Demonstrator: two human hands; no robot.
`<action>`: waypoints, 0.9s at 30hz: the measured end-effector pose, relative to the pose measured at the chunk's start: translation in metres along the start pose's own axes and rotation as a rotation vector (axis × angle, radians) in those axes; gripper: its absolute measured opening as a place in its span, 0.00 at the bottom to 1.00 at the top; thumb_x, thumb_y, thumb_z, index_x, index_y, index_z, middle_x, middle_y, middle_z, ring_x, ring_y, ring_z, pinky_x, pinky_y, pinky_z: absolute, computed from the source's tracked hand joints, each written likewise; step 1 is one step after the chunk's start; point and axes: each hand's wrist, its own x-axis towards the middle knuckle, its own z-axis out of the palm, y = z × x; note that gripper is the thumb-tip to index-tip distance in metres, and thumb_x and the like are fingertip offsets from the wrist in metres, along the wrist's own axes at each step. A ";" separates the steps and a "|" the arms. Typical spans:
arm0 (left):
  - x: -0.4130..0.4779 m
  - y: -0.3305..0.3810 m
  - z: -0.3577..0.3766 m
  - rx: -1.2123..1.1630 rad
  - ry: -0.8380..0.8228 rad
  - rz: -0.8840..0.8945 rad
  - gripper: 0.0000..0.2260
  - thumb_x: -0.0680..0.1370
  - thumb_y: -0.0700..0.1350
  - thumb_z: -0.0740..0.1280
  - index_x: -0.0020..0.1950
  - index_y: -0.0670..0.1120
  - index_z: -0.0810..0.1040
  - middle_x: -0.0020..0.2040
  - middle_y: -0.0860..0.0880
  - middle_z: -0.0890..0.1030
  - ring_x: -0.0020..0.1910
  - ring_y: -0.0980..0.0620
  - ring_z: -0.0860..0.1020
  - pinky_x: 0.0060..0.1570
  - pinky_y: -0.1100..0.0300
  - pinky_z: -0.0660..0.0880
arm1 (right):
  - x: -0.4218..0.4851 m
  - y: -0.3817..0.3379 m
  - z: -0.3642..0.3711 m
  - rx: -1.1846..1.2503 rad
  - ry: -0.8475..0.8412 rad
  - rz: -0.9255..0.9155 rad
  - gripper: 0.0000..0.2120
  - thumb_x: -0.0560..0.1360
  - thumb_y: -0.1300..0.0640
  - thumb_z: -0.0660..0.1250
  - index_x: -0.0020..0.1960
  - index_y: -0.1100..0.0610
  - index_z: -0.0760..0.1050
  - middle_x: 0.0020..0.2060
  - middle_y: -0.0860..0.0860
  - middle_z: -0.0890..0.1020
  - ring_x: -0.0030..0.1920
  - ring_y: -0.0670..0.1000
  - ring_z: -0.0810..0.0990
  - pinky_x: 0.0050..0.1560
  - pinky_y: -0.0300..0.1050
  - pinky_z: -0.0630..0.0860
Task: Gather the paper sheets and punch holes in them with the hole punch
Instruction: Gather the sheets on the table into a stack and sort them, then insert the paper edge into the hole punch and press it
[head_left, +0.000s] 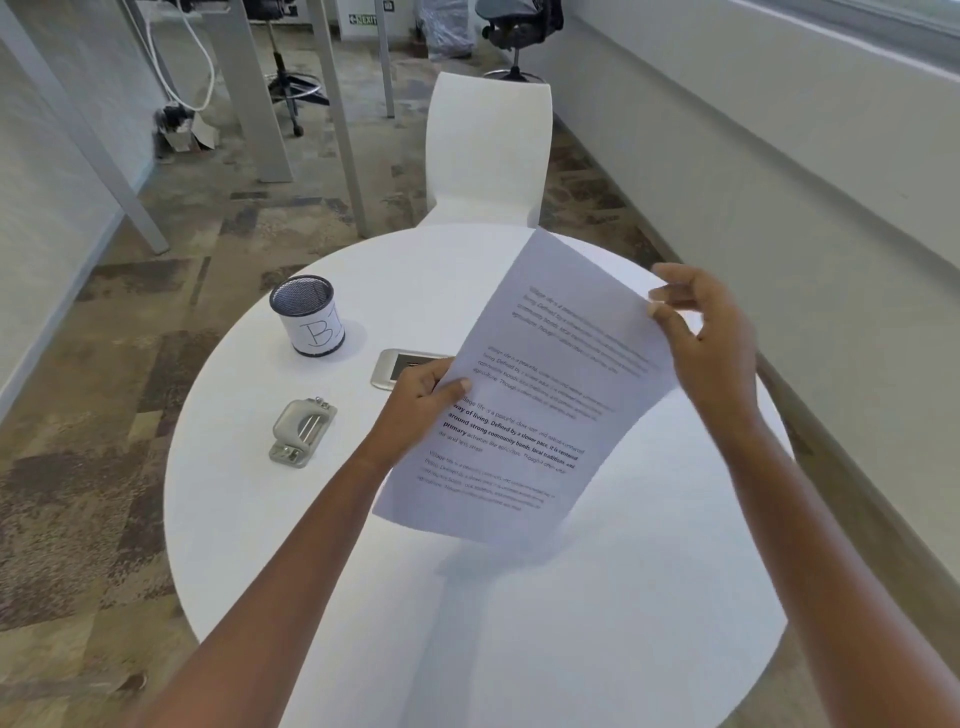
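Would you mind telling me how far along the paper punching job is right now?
Gathering looks done: the paper sheets are off the table, held by the left hand and right hand. In hand: apparently squaring them. Left: punching, since the hole punch sits untouched beside the left hand.

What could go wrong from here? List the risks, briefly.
1. The paper sheets are held in the air by their edges only, left hand and right hand; they bow and could slip or fan out of line.
2. The hole punch lies apart on the table, so one hand must let go to fetch it, and the stack may shift.
3. Uneven edges could give misaligned holes.
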 end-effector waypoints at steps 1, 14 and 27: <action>0.000 -0.004 -0.001 -0.040 0.017 -0.019 0.09 0.77 0.34 0.61 0.51 0.43 0.78 0.36 0.60 0.85 0.35 0.62 0.82 0.35 0.69 0.78 | -0.007 0.004 0.005 -0.029 0.077 -0.023 0.16 0.74 0.64 0.65 0.61 0.57 0.72 0.54 0.56 0.78 0.52 0.47 0.75 0.50 0.25 0.65; -0.004 -0.036 -0.013 -0.367 0.140 -0.227 0.09 0.77 0.35 0.61 0.53 0.42 0.77 0.38 0.56 0.86 0.38 0.58 0.83 0.38 0.66 0.80 | -0.094 0.068 0.056 0.861 -0.406 0.891 0.15 0.78 0.58 0.59 0.62 0.62 0.73 0.57 0.58 0.81 0.55 0.57 0.81 0.54 0.53 0.79; -0.011 -0.050 -0.024 -0.297 0.094 -0.481 0.12 0.77 0.37 0.62 0.61 0.38 0.73 0.47 0.45 0.81 0.42 0.49 0.79 0.46 0.58 0.76 | -0.101 0.075 0.067 0.726 -0.434 0.911 0.10 0.75 0.67 0.62 0.52 0.60 0.79 0.43 0.53 0.87 0.42 0.53 0.85 0.41 0.47 0.83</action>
